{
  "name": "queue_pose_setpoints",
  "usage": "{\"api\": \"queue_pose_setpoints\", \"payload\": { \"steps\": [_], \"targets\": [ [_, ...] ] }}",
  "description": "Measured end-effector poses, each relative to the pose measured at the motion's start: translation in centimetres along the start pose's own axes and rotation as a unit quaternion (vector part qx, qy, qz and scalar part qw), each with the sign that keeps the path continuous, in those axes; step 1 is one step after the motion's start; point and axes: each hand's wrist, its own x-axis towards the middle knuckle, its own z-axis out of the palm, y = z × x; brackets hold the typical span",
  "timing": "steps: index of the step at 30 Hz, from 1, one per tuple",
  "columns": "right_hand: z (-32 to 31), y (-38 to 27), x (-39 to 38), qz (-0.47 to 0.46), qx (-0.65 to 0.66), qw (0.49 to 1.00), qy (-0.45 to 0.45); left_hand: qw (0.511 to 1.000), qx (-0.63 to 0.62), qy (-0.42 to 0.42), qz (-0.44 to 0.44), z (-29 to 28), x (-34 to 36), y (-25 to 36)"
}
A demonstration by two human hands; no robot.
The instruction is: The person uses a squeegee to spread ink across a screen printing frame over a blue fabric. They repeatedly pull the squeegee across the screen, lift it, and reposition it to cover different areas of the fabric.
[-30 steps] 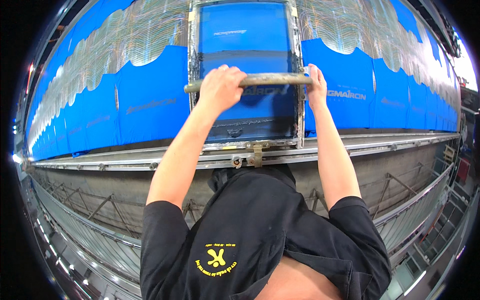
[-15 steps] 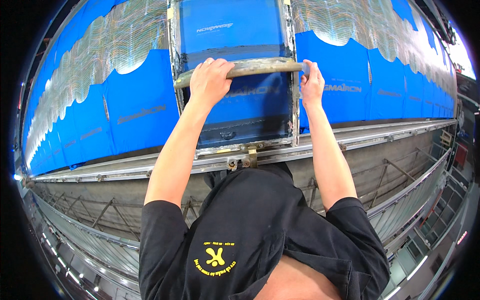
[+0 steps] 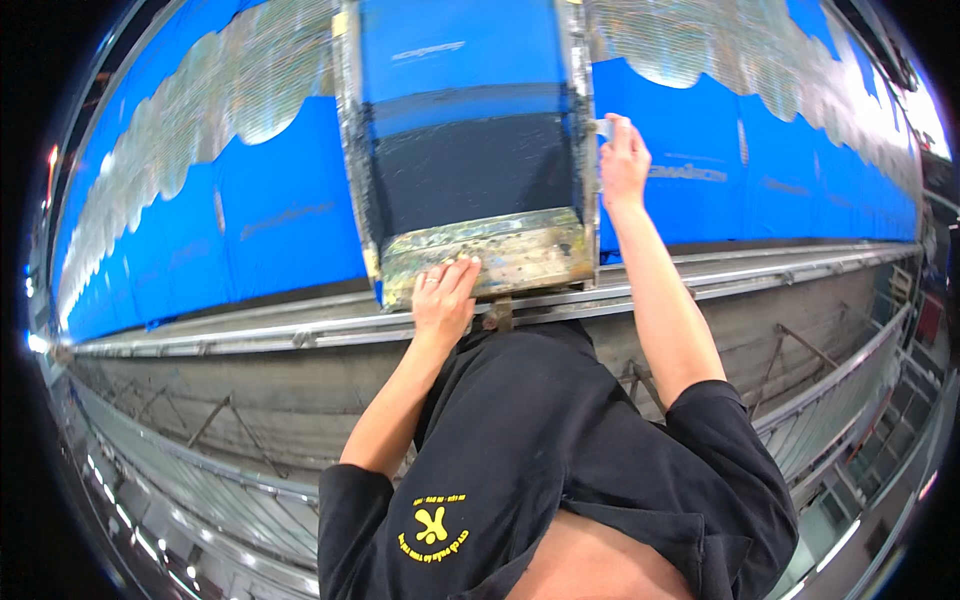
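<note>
A screen printing frame (image 3: 358, 190) lies across the blue fabric in front of me. Dark ink (image 3: 470, 170) covers much of its mesh. At the near end of the frame a wide, paint-stained wooden squeegee (image 3: 525, 255) leans back toward me. My left hand (image 3: 445, 300) is closed on the squeegee's near edge near its left end, fingers over the top and thumb hidden. Beside the frame's right side, my right hand (image 3: 625, 170) is closed, fingertips pinching a small pale tab (image 3: 603, 128) on the frame's side.
Blue printed fabric pieces (image 3: 290, 200) lie along the long table on both sides, with a shiny, wavy-edged strip (image 3: 265, 110) behind them. A metal rail (image 3: 270, 342) runs along the table's near edge. Another railed structure (image 3: 200, 455) stands behind me.
My left hand has drawn the squeegee toward me to the frame's near end, and its broad face now shows. Dark ink now covers more of the mesh. My right hand stays at the frame's side.
</note>
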Motion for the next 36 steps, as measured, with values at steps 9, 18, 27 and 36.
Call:
{"api": "queue_pose_setpoints", "payload": {
  "steps": [9, 18, 27, 36],
  "targets": [
    [-10.6, -6.7, 6.3, -0.322, -0.341, 0.883, 0.007, 0.988, -0.123, -0.077, 0.062, 0.7, 6.6, 7.5],
    [-30.7, -11.2, 13.7, -0.094, -0.258, 0.960, 0.046, 0.978, -0.171, -0.008, 0.118, 10.9, 13.2, 23.5],
    [-38.1, -7.5, 19.0, -0.017, -0.328, 0.944, 0.001, 0.984, -0.166, -0.031, 0.065, 12.9, 16.7, 28.8],
    [-30.5, -13.9, 4.4, -0.200, -0.606, 0.686, -0.350, 0.976, -0.156, -0.129, 0.081, 12.0, 20.0, 29.1]
  ]
}}
